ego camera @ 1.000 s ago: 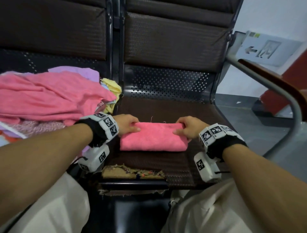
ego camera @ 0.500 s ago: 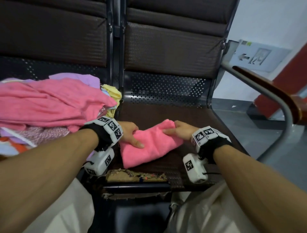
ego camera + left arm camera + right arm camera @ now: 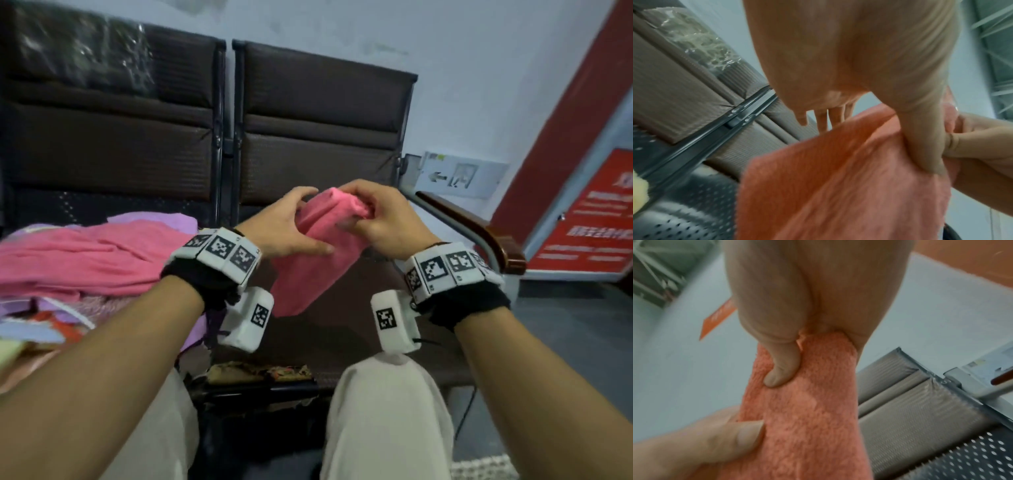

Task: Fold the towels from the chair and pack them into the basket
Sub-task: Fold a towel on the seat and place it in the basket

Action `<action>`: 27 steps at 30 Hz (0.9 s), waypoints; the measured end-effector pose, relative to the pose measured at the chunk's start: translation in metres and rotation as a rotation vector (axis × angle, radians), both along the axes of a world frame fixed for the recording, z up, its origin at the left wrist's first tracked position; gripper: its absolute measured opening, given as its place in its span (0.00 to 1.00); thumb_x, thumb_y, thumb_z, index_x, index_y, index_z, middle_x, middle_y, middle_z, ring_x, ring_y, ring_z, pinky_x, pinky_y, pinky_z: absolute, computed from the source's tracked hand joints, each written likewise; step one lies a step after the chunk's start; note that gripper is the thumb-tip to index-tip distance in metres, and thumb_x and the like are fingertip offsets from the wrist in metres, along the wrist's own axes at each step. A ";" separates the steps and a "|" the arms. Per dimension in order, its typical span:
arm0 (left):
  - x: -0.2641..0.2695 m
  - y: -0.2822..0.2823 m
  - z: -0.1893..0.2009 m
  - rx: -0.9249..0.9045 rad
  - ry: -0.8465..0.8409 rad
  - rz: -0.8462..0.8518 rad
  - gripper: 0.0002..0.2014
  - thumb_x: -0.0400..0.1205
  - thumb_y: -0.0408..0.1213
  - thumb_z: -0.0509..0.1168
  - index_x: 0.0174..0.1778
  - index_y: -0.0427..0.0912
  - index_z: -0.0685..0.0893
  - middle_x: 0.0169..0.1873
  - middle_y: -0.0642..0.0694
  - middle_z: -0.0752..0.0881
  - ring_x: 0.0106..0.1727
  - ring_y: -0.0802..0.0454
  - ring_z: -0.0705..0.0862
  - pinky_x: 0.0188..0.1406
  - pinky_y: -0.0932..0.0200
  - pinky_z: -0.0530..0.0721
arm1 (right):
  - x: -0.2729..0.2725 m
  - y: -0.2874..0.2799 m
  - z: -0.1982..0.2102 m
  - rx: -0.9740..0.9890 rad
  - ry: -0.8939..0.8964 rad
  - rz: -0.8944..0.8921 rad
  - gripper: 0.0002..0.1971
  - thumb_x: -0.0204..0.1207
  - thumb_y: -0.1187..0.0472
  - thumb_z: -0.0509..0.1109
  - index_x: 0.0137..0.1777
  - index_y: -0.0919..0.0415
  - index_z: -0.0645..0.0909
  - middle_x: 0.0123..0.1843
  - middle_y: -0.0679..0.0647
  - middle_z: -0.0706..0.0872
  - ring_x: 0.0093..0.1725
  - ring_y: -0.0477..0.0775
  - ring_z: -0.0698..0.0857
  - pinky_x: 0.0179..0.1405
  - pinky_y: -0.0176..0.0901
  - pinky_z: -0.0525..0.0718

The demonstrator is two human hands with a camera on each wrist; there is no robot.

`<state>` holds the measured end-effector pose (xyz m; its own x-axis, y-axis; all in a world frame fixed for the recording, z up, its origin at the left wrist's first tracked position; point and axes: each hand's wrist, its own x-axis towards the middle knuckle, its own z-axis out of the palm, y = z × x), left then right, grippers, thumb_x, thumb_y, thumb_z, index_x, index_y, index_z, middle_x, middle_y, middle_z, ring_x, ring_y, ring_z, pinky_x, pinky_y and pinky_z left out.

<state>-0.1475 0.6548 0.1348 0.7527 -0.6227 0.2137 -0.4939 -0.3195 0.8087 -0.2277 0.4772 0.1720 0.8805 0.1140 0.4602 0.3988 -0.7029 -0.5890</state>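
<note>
A folded pink towel (image 3: 308,270) hangs in the air above the right chair seat (image 3: 346,329), held by both hands. My left hand (image 3: 291,229) pinches its left side, thumb across the front and fingers behind. My right hand (image 3: 373,219) grips the top end, fingers curled over it. In the left wrist view the thumb presses into the towel (image 3: 838,186). In the right wrist view my thumb sinks into the towel (image 3: 807,418). The basket is not in view.
A loose pile of pink, purple and yellow towels (image 3: 85,260) covers the left seat. A wooden-topped metal armrest (image 3: 479,236) rises at the right of the seat. My knees (image 3: 387,411) are against the seat's front edge. A red sign (image 3: 589,222) stands far right.
The towel lay flat on the seat under both hands. Both hands have since lifted it off the seat and raised it, and my head has tilted up.
</note>
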 end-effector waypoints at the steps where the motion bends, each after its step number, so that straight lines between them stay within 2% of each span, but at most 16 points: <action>1: -0.010 -0.006 0.006 -0.019 0.000 -0.022 0.44 0.58 0.51 0.82 0.70 0.53 0.72 0.60 0.55 0.83 0.60 0.58 0.83 0.62 0.54 0.83 | -0.011 -0.006 0.003 0.059 -0.019 0.006 0.17 0.68 0.73 0.75 0.56 0.59 0.83 0.47 0.49 0.88 0.47 0.43 0.85 0.49 0.37 0.83; 3: -0.031 -0.021 0.012 0.017 0.000 -0.098 0.33 0.59 0.50 0.82 0.61 0.53 0.81 0.52 0.54 0.89 0.54 0.59 0.87 0.58 0.50 0.86 | -0.034 -0.020 0.001 0.182 -0.063 0.010 0.17 0.69 0.74 0.74 0.56 0.59 0.82 0.47 0.50 0.87 0.47 0.42 0.85 0.50 0.36 0.83; 7: -0.061 -0.059 0.008 0.222 -0.024 -0.209 0.24 0.65 0.38 0.78 0.57 0.50 0.83 0.50 0.52 0.89 0.52 0.54 0.88 0.53 0.55 0.87 | -0.081 -0.062 -0.026 0.421 -0.142 -0.058 0.18 0.69 0.77 0.73 0.54 0.56 0.81 0.47 0.49 0.87 0.49 0.43 0.85 0.51 0.38 0.83; 9: -0.073 -0.082 0.003 0.379 -0.062 -0.250 0.20 0.65 0.42 0.73 0.54 0.49 0.82 0.48 0.51 0.89 0.50 0.51 0.88 0.51 0.53 0.87 | -0.105 -0.088 -0.049 0.520 -0.154 -0.139 0.18 0.69 0.75 0.74 0.54 0.54 0.82 0.48 0.48 0.88 0.50 0.42 0.86 0.52 0.37 0.83; 11: -0.084 -0.108 -0.004 0.528 -0.128 -0.289 0.16 0.66 0.46 0.70 0.49 0.48 0.81 0.45 0.50 0.87 0.47 0.49 0.86 0.48 0.55 0.85 | -0.130 -0.116 -0.074 0.605 -0.151 -0.239 0.17 0.70 0.72 0.74 0.54 0.53 0.83 0.49 0.49 0.89 0.51 0.45 0.86 0.54 0.40 0.83; 13: -0.097 -0.137 -0.016 0.664 -0.195 -0.339 0.09 0.72 0.46 0.69 0.43 0.50 0.77 0.41 0.52 0.84 0.44 0.50 0.83 0.41 0.61 0.79 | -0.156 -0.143 -0.101 0.679 -0.140 -0.360 0.16 0.70 0.72 0.75 0.54 0.53 0.84 0.48 0.51 0.89 0.50 0.47 0.86 0.53 0.43 0.83; 15: -0.110 -0.168 -0.034 0.747 -0.211 -0.407 0.08 0.75 0.46 0.67 0.39 0.52 0.74 0.38 0.55 0.81 0.39 0.55 0.80 0.34 0.64 0.74 | -0.183 -0.166 -0.128 0.732 -0.137 -0.461 0.15 0.70 0.72 0.75 0.53 0.53 0.84 0.47 0.49 0.90 0.48 0.45 0.86 0.50 0.39 0.82; 18: -0.135 -0.213 -0.067 0.821 -0.171 -0.547 0.06 0.78 0.43 0.66 0.43 0.49 0.75 0.37 0.55 0.80 0.37 0.58 0.79 0.29 0.71 0.74 | -0.223 -0.195 -0.163 0.789 -0.120 -0.585 0.16 0.69 0.72 0.76 0.51 0.52 0.84 0.47 0.47 0.91 0.48 0.44 0.88 0.47 0.34 0.83; 21: -0.159 -0.250 -0.110 0.829 -0.141 -0.648 0.09 0.78 0.39 0.67 0.49 0.40 0.76 0.46 0.42 0.84 0.44 0.46 0.82 0.38 0.60 0.77 | -0.261 -0.218 -0.196 0.804 -0.057 -0.720 0.16 0.68 0.70 0.78 0.50 0.52 0.84 0.47 0.48 0.90 0.48 0.45 0.88 0.49 0.35 0.85; 24: -0.180 -0.272 -0.162 0.825 -0.077 -0.720 0.14 0.80 0.41 0.67 0.54 0.35 0.78 0.47 0.39 0.83 0.44 0.46 0.79 0.40 0.59 0.72 | -0.294 -0.234 -0.232 0.795 0.071 -0.831 0.14 0.69 0.70 0.78 0.54 0.62 0.84 0.48 0.53 0.89 0.47 0.45 0.88 0.50 0.36 0.85; 27: -0.199 -0.279 -0.216 0.880 0.005 -0.783 0.15 0.81 0.41 0.67 0.56 0.34 0.80 0.48 0.39 0.84 0.45 0.50 0.79 0.41 0.62 0.71 | -0.316 -0.236 -0.270 0.711 0.266 -0.869 0.14 0.70 0.70 0.76 0.55 0.68 0.83 0.48 0.56 0.88 0.44 0.45 0.86 0.46 0.28 0.83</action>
